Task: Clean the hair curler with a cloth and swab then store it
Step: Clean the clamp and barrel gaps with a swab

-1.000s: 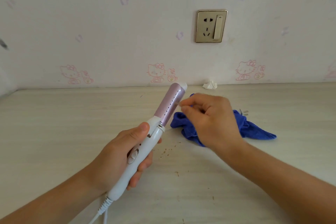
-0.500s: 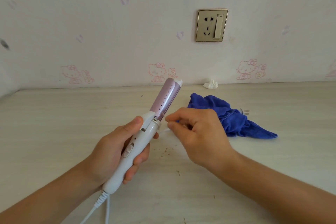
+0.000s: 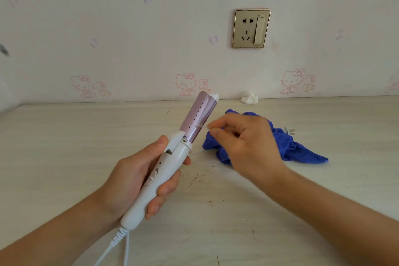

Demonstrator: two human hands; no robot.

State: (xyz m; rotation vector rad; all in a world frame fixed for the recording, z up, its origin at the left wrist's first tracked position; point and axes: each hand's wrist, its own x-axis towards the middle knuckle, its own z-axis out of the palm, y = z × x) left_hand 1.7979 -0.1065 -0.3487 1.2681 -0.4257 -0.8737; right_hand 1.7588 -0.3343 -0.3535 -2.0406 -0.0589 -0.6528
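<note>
Two hands work above the table [image 3: 64, 149]. Fingers [image 3: 166, 190] of the left hand [image 3: 133, 179] wrap the hair curler [image 3: 170, 164] by its white handle. The right hand [image 3: 248, 144] pinches a thin, blurred swab [image 3: 199, 125] at the pink barrel. A blue cloth [image 3: 302, 151] lies just beyond its fingertips.

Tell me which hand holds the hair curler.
The left hand grips the hair curler by its white handle; the right hand only pinches a thin swab at the pink barrel.
</note>
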